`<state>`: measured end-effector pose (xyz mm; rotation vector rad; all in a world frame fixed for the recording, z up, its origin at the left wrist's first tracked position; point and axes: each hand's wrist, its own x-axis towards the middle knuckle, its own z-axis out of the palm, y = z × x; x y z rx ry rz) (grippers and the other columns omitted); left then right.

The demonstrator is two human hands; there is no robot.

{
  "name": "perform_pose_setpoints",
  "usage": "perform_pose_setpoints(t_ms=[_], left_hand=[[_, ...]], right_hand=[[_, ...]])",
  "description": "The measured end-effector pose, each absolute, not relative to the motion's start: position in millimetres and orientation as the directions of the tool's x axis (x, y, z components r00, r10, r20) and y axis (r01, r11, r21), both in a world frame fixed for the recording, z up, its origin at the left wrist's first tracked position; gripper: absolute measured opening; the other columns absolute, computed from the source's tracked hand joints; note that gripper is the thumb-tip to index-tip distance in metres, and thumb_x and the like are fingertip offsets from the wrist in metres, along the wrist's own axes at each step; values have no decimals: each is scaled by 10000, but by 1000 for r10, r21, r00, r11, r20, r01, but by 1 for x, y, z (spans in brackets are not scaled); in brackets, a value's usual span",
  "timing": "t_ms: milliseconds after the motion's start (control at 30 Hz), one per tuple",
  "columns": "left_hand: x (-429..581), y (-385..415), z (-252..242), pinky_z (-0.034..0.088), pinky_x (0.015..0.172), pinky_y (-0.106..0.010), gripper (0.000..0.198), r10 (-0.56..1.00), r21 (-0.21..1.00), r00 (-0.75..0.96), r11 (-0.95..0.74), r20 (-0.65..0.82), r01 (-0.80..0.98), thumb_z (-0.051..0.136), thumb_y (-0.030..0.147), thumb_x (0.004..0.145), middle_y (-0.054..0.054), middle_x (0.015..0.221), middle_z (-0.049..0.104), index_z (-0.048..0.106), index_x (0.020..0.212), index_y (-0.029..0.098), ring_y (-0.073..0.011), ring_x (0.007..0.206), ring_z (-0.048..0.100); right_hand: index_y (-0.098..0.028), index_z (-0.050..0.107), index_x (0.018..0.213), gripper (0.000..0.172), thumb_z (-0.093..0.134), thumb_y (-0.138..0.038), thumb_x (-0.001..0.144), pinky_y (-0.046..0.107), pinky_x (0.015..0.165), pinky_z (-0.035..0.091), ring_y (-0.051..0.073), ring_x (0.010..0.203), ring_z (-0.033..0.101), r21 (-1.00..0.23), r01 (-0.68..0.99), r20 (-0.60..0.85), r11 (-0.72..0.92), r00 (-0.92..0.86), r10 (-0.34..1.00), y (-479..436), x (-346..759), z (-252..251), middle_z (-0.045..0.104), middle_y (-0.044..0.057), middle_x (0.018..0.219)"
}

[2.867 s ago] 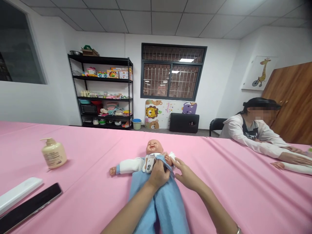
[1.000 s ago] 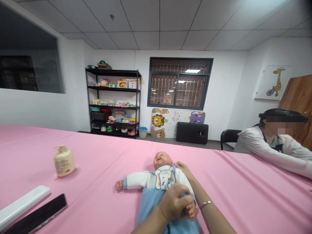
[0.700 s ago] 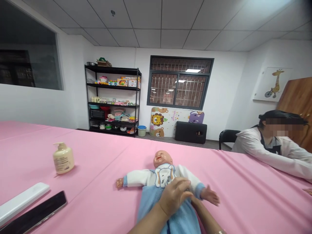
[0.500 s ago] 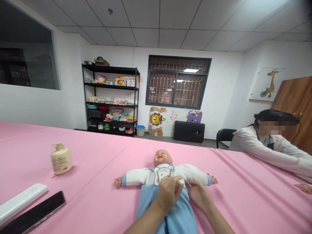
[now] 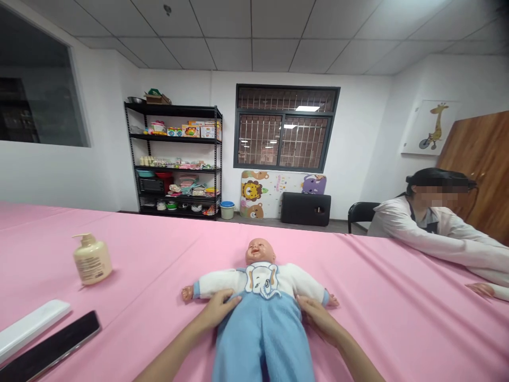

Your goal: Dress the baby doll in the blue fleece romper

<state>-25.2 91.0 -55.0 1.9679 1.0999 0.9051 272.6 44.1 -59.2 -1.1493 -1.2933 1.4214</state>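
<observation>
- Baby doll (image 5: 262,307), plastic head, white-sleeved top w/ elephant bib, light-blue trousers: lies on its back at ctr of pink-clothed table (image 5: 397,329). Head points away from wearer, arms are spread to both sides, legs run off lower frame edge.
- Far L, near edge: long flat white bar (image 5: 34,322) lying on the cloth. What it is cannot be told.
- Just beside it, nearer wearer: flat black phone (image 5: 50,347), partly cut by frame edge.
- Further back, L of doll and well apart: cream pump bottle (image 5: 92,261), upright, nozzle pointing L.
- Bkgd, L of ctr: black metal shelf rack (image 5: 175,159) against white wall, loaded w/ boxes and folded cloths.
- L hand (image 5: 218,310): spread flat, fingers extended, palm on doll's side under its arm, at the join of white top and blue trousers. Nothing grasped.
- Bkgd ctr: dark-framed barred window (image 5: 284,127).
- R hand (image 5: 318,318): likewise spread flat, fingers laid along doll's other side below the sleeve. Contact only, no clasp.
- Far R: second person (image 5: 433,233) in white coat, seated at same table w/ forearm stretched on the cloth, well apart from doll.
- Wall above that person: giraffe picture (image 5: 431,127).
</observation>
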Motion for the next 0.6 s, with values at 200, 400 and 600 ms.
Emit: perform_pose_setpoints(t_ms=[200,400,600], left_hand=[[-22,106,-55,432,735,-289,342,932,931,218,-326,288,164,566,487,738,-23,822,593,549,818,155,-184,793,538],[-25,103,-69,435,869,-351,268,899,859,205,-432,387,274,543,350,781,-63,972,608,556,972,161,-204,934,556],[-22,102,-69,454,857,-370,242,906,855,111,-423,409,301,488,363,809,-61,945,627,552,940,171,-207,902,583]], right_hand=[[-186,336,520,558,514,-705,620,250,553,241,111,545,294,-959,272,143,78,229,963,69,268,-72,333,-16,510],[-171,513,810,235,492,-404,789,304,792,354,201,876,472,-683,671,587,289,269,764,24,230,-38,548,69,861],[-181,472,638,337,354,-322,921,223,455,264,108,504,417,-96,473,738,876,-557,381,-60,151,-25,471,-14,541]])
